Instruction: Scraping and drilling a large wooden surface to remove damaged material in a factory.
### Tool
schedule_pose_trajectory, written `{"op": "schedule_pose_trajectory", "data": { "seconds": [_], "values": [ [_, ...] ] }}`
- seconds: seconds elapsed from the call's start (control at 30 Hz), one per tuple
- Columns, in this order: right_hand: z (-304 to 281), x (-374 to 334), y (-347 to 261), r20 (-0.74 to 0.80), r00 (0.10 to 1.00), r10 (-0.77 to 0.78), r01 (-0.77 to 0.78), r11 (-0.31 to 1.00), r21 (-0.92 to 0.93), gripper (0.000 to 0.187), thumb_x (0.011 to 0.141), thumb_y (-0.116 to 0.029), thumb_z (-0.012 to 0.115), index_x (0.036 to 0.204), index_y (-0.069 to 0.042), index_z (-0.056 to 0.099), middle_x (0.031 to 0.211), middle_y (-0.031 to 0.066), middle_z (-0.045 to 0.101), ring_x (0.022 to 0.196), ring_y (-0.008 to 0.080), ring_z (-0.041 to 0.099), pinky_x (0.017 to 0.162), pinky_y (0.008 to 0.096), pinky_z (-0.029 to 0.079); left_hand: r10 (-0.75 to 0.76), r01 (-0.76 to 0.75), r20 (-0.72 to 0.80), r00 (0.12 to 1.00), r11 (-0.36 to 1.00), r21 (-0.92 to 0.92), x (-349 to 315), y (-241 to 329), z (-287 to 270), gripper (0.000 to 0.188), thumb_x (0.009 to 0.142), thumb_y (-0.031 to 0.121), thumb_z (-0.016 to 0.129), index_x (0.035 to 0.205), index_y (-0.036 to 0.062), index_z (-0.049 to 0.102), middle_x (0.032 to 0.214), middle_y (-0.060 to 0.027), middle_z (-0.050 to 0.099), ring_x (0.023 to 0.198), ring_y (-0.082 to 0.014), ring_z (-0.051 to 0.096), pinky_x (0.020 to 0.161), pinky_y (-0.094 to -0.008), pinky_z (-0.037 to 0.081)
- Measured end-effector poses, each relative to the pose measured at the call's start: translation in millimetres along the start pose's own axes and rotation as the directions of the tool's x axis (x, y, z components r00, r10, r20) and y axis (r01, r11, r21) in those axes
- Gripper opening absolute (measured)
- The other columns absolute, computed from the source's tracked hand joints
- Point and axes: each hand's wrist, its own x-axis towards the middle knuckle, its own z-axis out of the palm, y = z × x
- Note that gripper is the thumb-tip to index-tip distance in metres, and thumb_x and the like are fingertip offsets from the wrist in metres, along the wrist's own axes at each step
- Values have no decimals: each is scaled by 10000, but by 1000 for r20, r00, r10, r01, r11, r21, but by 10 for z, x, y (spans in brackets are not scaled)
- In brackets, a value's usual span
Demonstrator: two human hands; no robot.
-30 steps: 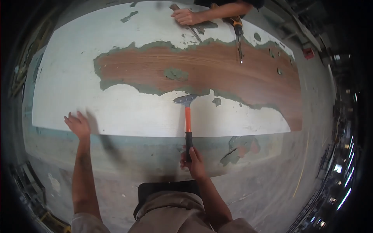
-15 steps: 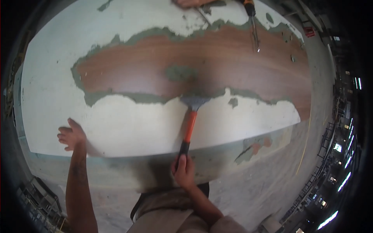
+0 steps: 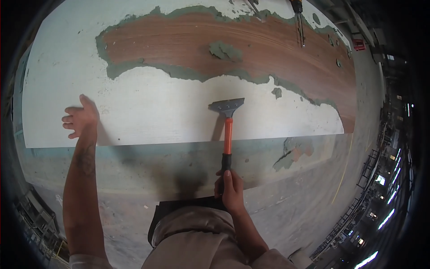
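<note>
My right hand (image 3: pixel 231 190) is closed round the black grip of a long-handled scraper (image 3: pixel 228 134) with an orange shaft and a wide grey blade. The blade is over the white surface layer of a large panel (image 3: pixel 161 112), short of the ragged green edge (image 3: pixel 188 74). Whether it touches the surface I cannot tell. Beyond that edge a brown wood-grain area (image 3: pixel 170 42) lies exposed, with a loose green flake (image 3: pixel 225 51) on it. To the left, my left hand (image 3: pixel 81 117) is open, fingers spread, at the panel's white part, holding nothing.
At the far right of the panel lies a screwdriver-like tool (image 3: pixel 299 22) with an orange-black handle and metal shaft. Small green scraps (image 3: pixel 277 93) are scattered about. Below the panel's near edge is a greenish ledge (image 3: pixel 251 157) with peeled patches. Concrete floor (image 3: pixel 295 201) surrounds it.
The scraper's blade has come back from the green edge toward me, onto the white part. The view has shifted, and a hand seen at the far edge is out of sight.
</note>
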Motion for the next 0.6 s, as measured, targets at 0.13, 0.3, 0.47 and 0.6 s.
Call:
{"op": "schedule_pose_trajectory", "data": {
  "seconds": [0.13,0.3,0.47,0.6],
  "values": [
    [-96,60,-77,88,995,45,-53,994,96,500,1108,-440,390,1150,31,549,659,79,573,477,152,537,479,278,429,-15,14,-30,999,1000,-13,71,-75,27,956,880,815,388,1468,61,411,1520,-242,367,1404,-394,320,1085,-686,229],
    [127,382,-43,-21,998,51,-44,963,264,498,1105,-450,396,1133,22,551,650,50,530,469,142,491,476,275,419,-10,10,-50,999,1000,7,13,7,49,959,877,811,397,1469,56,411,1528,-239,363,1411,-398,314,1091,-684,226],
    [163,306,-58,-70,996,61,-46,979,200,482,1106,-458,390,1102,-3,550,621,21,467,427,104,387,411,259,322,-35,35,36,999,999,-2,39,-36,-22,974,875,810,400,1497,60,391,1555,-242,341,1423,-403,302,1101,-681,215],
    [186,545,-255,-68,997,25,-21,998,60,475,1115,-454,353,958,-45,535,583,-12,410,419,74,337,393,254,250,-4,4,-18,1000,1000,4,-35,-9,-82,966,890,786,402,1506,43,368,1553,-249,331,1435,-403,279,1105,-672,204]
  ]
}}
